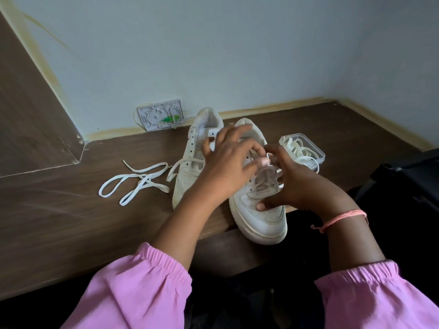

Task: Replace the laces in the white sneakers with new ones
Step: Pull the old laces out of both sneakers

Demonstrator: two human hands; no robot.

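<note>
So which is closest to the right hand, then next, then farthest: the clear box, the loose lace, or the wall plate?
From the right hand:
1. Clear box, just behind it, on the right.
2. Loose lace, on the table, left of the sneakers.
3. Wall plate, far back left.

Soft, dim daylight is spreading evenly, casting only faint shadows. The wall [213, 55] is showing no glare, while the tabletop [71, 210] is giving off a dull sheen. Both hands are smearing with motion blur, and straight edges are bowing toward the corners. The bottom is sinking into darkness.
</note>
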